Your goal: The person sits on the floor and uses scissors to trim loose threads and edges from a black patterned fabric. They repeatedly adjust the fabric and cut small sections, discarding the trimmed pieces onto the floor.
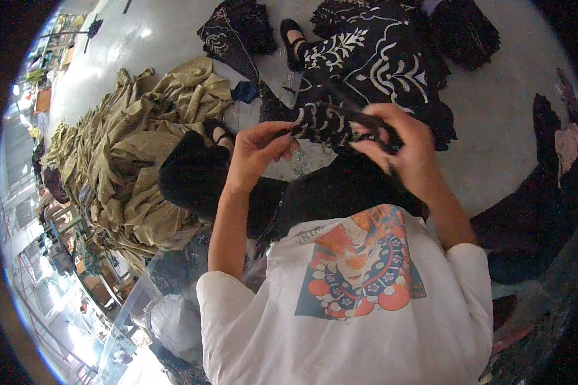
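Note:
In front of my lap, my left hand [261, 149] pinches the edge of a black fabric piece [321, 120] with pale embroidery. The piece is stretched between my two hands. My right hand [401, 141] is closed around dark scissors [369, 120], whose blades point left along the fabric; the motion smears them a little, and I cannot tell whether they touch it. Just beyond lies a larger black cloth with white leaf-shaped embroidery [392, 67], spread on the floor.
A big heap of olive-gold cloth [135, 160] covers the floor at my left. More black fabric pieces [237, 32] lie beyond, with another dark pile [464, 32] at the far right. A dark blue scrap [245, 92] rests near the heap. Clear plastic bags [173, 321] sit at the lower left.

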Available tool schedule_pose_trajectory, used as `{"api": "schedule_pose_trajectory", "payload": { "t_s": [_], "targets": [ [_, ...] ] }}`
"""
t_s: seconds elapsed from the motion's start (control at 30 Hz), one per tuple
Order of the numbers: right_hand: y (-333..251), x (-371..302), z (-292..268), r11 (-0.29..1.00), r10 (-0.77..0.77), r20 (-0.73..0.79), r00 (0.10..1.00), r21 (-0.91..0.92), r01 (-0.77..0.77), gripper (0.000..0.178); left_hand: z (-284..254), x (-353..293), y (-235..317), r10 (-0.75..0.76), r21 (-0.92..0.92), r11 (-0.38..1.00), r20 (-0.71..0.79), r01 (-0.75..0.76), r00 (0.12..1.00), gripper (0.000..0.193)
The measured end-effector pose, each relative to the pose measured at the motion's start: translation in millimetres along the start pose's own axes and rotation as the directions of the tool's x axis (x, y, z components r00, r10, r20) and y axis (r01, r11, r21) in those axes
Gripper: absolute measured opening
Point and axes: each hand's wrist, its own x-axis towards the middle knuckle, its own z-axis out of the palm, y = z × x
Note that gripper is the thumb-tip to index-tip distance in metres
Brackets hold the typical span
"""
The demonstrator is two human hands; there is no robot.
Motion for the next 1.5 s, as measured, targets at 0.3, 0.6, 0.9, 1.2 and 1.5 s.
{"api": "schedule_pose_trajectory", "payload": {
  "t_s": [0.3,0.6,0.9,1.2,1.5],
  "targets": [
    [-13,27,36,0.975,-0.221,-0.056,0.974,0.006,0.222,0.044,33,4,30,0.023,0.033,0.999,-0.034,-0.022,0.999,0.014],
    [13,33,19,0.809,0.202,-0.090,0.975,0.577,-0.114,0.027,39,16,24,0.055,0.033,0.998,0.036,-0.056,0.998,0.008],
    [15,36,15,0.724,0.275,-0.009,0.961,0.660,-0.200,0.024,48,29,15,0.292,-0.331,0.910,0.078,-0.251,0.953,0.005],
    [4,-7,-13,0.969,0.099,0.022,0.995,0.224,-0.102,0.030,52,37,12,0.204,-0.425,0.886,-0.001,-0.185,0.979,0.009],
    [-8,-27,-35,0.970,0.242,0.384,0.891,-0.122,-0.211,0.038,56,36,15,0.243,-0.332,0.913,-0.029,-0.239,0.970,0.011]
  ]
}}
